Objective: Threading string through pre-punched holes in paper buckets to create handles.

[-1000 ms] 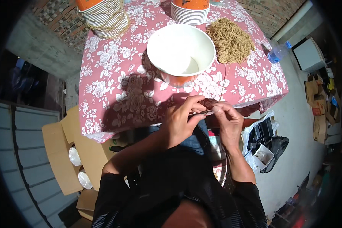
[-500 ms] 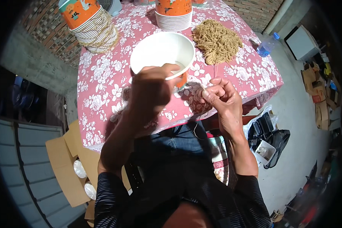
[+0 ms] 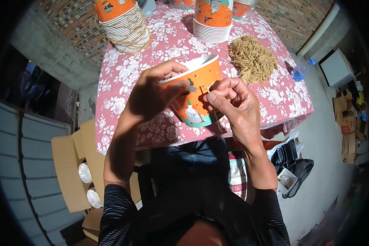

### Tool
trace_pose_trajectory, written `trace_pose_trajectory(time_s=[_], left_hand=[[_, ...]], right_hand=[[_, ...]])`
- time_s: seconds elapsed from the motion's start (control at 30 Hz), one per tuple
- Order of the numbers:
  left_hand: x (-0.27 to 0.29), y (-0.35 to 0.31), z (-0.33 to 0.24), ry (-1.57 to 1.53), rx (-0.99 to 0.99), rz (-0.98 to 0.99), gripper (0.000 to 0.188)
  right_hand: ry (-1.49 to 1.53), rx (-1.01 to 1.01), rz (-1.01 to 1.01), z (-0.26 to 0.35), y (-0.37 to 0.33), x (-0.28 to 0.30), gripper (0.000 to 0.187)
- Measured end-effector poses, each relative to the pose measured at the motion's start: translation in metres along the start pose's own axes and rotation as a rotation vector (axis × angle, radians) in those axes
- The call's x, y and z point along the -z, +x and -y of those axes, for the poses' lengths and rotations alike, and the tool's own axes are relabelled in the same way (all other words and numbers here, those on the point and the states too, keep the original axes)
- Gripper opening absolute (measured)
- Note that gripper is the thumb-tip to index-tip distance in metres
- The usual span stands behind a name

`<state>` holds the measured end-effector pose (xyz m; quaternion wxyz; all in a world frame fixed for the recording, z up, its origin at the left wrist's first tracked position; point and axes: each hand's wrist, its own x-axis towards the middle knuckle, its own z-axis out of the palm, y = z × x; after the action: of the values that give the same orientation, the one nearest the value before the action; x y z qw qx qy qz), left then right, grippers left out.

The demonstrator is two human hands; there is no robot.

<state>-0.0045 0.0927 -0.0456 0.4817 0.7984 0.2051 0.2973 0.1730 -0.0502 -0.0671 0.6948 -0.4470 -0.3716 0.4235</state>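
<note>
My left hand [image 3: 151, 96] grips the rim of an orange paper bucket [image 3: 197, 96] with a white inside, lifted and tilted above the near edge of the table. My right hand [image 3: 231, 100] presses against the bucket's outer wall, fingertips pinched on a thin tan string end at the side. A loose heap of tan string [image 3: 252, 59] lies on the table just beyond my right hand.
The table [image 3: 123, 82] has a pink flowered cloth. Two stacks of orange buckets stand at the back, one at the left [image 3: 123, 22] wrapped in string, one in the middle [image 3: 213, 18]. Cardboard boxes [image 3: 76, 164] sit on the floor left; a plastic bottle [image 3: 301, 69] and bags [image 3: 293, 168] right.
The bucket stood upright on the table with both hands in front of it. My left hand reached up, took its rim and lifted and tilted it; my right hand moved onto its side.
</note>
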Motion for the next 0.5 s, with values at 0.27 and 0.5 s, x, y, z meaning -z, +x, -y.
trace_pose_trajectory(time_s=[0.27,0.5], left_hand=[[-0.014,-0.01,-0.005,0.296,-0.158,-0.079,0.011],[-0.017,-0.008,0.001,0.435,-0.372,-0.146,0.01]], right_hand=[[-0.07,-0.065,0.017,0.002,0.0,0.004,0.016],[-0.1,-0.095,-0.02,0.0,-0.002,0.005,0.013]])
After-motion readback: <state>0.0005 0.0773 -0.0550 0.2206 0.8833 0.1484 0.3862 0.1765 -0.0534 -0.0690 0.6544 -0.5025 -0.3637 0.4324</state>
